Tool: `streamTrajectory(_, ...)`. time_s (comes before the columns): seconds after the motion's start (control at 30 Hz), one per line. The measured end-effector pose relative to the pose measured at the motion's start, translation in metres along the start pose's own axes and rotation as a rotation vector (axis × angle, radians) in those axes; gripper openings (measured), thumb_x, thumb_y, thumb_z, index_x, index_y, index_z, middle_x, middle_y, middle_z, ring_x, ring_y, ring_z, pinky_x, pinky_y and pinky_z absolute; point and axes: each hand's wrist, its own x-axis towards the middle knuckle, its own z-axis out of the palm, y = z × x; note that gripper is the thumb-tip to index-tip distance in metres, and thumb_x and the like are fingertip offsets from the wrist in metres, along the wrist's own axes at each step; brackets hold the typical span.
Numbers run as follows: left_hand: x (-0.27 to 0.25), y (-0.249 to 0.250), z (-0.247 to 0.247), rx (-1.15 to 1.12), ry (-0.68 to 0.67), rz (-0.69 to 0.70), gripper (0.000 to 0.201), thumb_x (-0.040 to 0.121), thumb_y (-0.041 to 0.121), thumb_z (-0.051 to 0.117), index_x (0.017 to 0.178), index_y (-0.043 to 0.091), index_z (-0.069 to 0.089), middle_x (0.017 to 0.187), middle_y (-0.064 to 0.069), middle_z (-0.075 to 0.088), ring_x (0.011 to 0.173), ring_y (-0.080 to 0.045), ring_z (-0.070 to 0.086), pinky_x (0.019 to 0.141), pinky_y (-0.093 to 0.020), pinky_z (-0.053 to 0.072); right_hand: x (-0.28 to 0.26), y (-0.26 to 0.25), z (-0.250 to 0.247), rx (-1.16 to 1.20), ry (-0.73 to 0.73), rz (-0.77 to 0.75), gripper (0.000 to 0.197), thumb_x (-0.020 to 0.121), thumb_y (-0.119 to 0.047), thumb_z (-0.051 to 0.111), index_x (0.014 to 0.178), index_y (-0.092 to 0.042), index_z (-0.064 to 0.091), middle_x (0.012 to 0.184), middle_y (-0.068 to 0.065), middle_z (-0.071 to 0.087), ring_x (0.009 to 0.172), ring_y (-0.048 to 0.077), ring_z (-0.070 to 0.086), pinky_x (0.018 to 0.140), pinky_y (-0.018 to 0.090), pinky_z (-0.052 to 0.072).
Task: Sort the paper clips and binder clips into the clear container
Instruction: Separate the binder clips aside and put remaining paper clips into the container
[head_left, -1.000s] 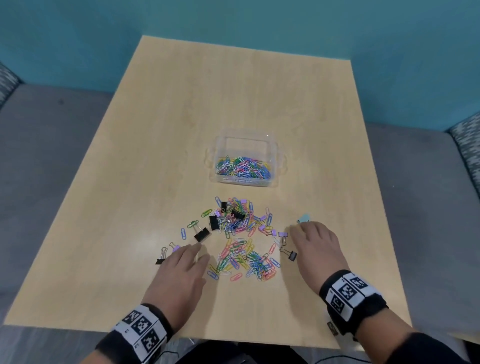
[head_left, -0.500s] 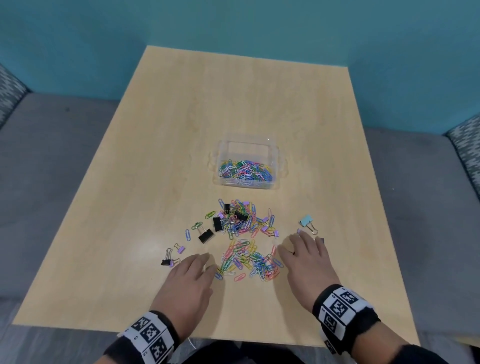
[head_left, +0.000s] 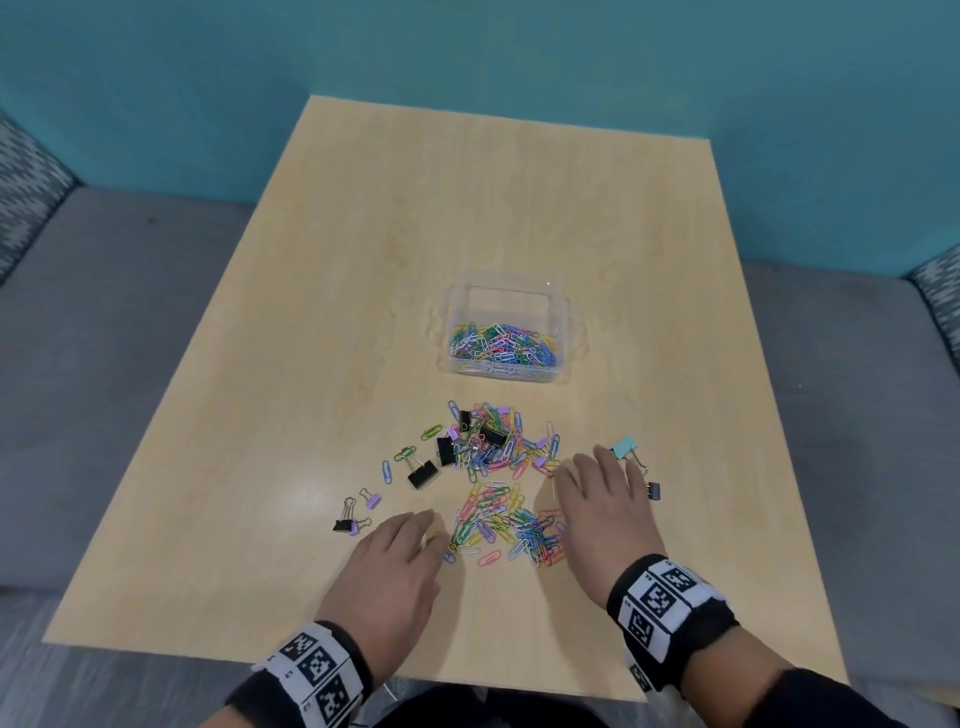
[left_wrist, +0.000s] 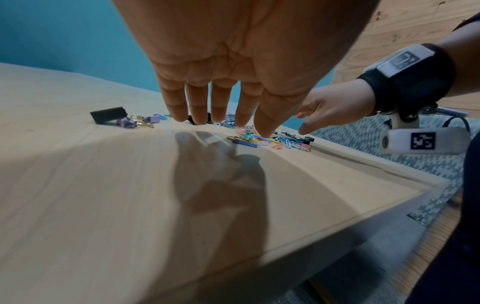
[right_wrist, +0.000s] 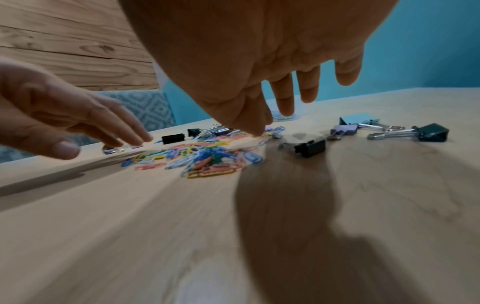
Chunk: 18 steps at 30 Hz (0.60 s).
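A clear container (head_left: 506, 306) with coloured paper clips inside sits mid-table. In front of it lies a mixed pile of paper clips and black and lilac binder clips (head_left: 488, 441), and nearer me a heap of paper clips (head_left: 506, 525). My left hand (head_left: 400, 551) hovers palm down at the heap's left edge, fingers straight, holding nothing. My right hand (head_left: 602, 499) hovers palm down at the heap's right edge, fingers spread and empty. A light-blue binder clip (head_left: 623, 447) and a dark binder clip (head_left: 653, 490) lie just right of it.
Stray binder clips lie at the left: a black one (head_left: 423, 473) and small black and lilac ones (head_left: 350, 522). The wooden table (head_left: 363, 260) stands between grey seat cushions (head_left: 104, 338), with a teal wall behind. The table's near edge is close to my wrists.
Both hands have drawn in toward the near heap of paper clips. The right hand slid left and back, uncovering the light-blue and dark binder clips.
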Motion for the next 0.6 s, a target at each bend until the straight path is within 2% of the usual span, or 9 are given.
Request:
streamTrajectory(0.07, 0.0, -0.001, -0.001, 0.004, 0.002, 0.003, 0.056, 0.063, 0.025, 0.075, 0.117, 0.017, 0.06, 0.124, -0.008, 0.057, 0.107, -0.03, 0.056, 0.085, -0.04, 0.052, 0.001, 0.004, 0.002, -0.014, -0.009, 0.011, 0.048, 0.071, -0.012, 0.049, 0.117, -0.007, 0.059, 0.12, 0.015, 0.054, 0.125, 0.043, 0.039, 0.103, 0.06, 0.024)
streamTrajectory(0.17, 0.001, -0.002, -0.002, -0.004, 0.006, 0.0, 0.052, 0.067, 0.027, 0.068, 0.117, 0.019, 0.057, 0.124, -0.007, 0.056, 0.108, -0.029, 0.055, 0.086, -0.04, 0.052, -0.004, 0.012, 0.007, -0.028, -0.011, 0.001, 0.049, 0.065, -0.01, 0.052, 0.114, -0.008, 0.061, 0.118, 0.015, 0.055, 0.123, 0.043, 0.041, 0.102, 0.06, 0.026)
streamTrajectory(0.27, 0.001, -0.005, -0.001, -0.008, -0.002, -0.008, 0.054, 0.067, 0.026, 0.071, 0.118, 0.019, 0.056, 0.125, -0.007, 0.055, 0.109, -0.028, 0.054, 0.087, -0.041, 0.052, -0.007, 0.025, 0.008, -0.031, 0.011, 0.038, 0.057, 0.067, -0.012, 0.029, 0.113, -0.009, 0.062, 0.115, 0.014, 0.056, 0.122, 0.041, 0.042, 0.101, 0.058, 0.026)
streamTrajectory(0.33, 0.001, -0.005, -0.001, -0.007, -0.005, -0.011, 0.055, 0.066, 0.025, 0.073, 0.117, 0.019, 0.057, 0.124, -0.007, 0.056, 0.108, -0.029, 0.055, 0.086, -0.041, 0.052, -0.007, 0.029, 0.005, -0.022, 0.025, 0.059, 0.059, 0.067, -0.012, 0.027, 0.114, -0.008, 0.061, 0.117, 0.013, 0.056, 0.122, 0.04, 0.041, 0.101, 0.058, 0.028)
streamTrajectory(0.4, 0.002, -0.004, 0.0, -0.007, -0.007, -0.008, 0.053, 0.066, 0.026, 0.069, 0.117, 0.019, 0.057, 0.124, -0.007, 0.056, 0.108, -0.028, 0.055, 0.086, -0.04, 0.052, -0.005, 0.027, 0.004, -0.015, 0.043, -0.013, 0.058, 0.07, -0.013, 0.027, 0.118, -0.007, 0.059, 0.122, 0.012, 0.056, 0.124, 0.04, 0.042, 0.102, 0.059, 0.03)
streamTrajectory(0.43, 0.002, -0.003, 0.0, -0.008, -0.008, -0.006, 0.052, 0.067, 0.027, 0.067, 0.117, 0.019, 0.057, 0.124, -0.007, 0.056, 0.108, -0.028, 0.055, 0.086, -0.04, 0.052, -0.004, 0.023, 0.004, -0.026, 0.04, -0.09, 0.056, 0.071, -0.013, 0.031, 0.12, -0.007, 0.058, 0.124, 0.011, 0.056, 0.125, 0.039, 0.044, 0.102, 0.059, 0.033)
streamTrajectory(0.5, 0.003, -0.002, 0.001, -0.007, -0.007, 0.001, 0.052, 0.066, 0.027, 0.069, 0.117, 0.018, 0.058, 0.124, -0.007, 0.056, 0.108, -0.028, 0.055, 0.086, -0.04, 0.052, 0.001, 0.016, 0.005, -0.048, 0.028, -0.218, 0.054, 0.069, -0.013, 0.053, 0.123, -0.007, 0.058, 0.127, 0.011, 0.056, 0.124, 0.039, 0.046, 0.099, 0.061, 0.037)
streamTrajectory(0.53, 0.004, -0.001, 0.001, -0.006, -0.006, 0.006, 0.054, 0.066, 0.026, 0.071, 0.117, 0.018, 0.059, 0.124, -0.007, 0.056, 0.108, -0.028, 0.055, 0.086, -0.04, 0.052, 0.004, 0.014, 0.006, -0.051, 0.014, -0.229, 0.058, 0.065, -0.015, 0.063, 0.123, -0.007, 0.058, 0.127, 0.011, 0.056, 0.124, 0.039, 0.047, 0.098, 0.061, 0.038)
streamTrajectory(0.6, 0.004, -0.001, 0.001, -0.01, -0.001, 0.013, 0.054, 0.066, 0.026, 0.072, 0.118, 0.018, 0.059, 0.125, -0.007, 0.055, 0.109, -0.028, 0.054, 0.086, -0.039, 0.052, 0.009, 0.012, 0.006, -0.05, -0.014, -0.202, 0.064, 0.061, -0.018, 0.072, 0.123, -0.007, 0.058, 0.127, 0.012, 0.056, 0.123, 0.039, 0.047, 0.098, 0.062, 0.038)
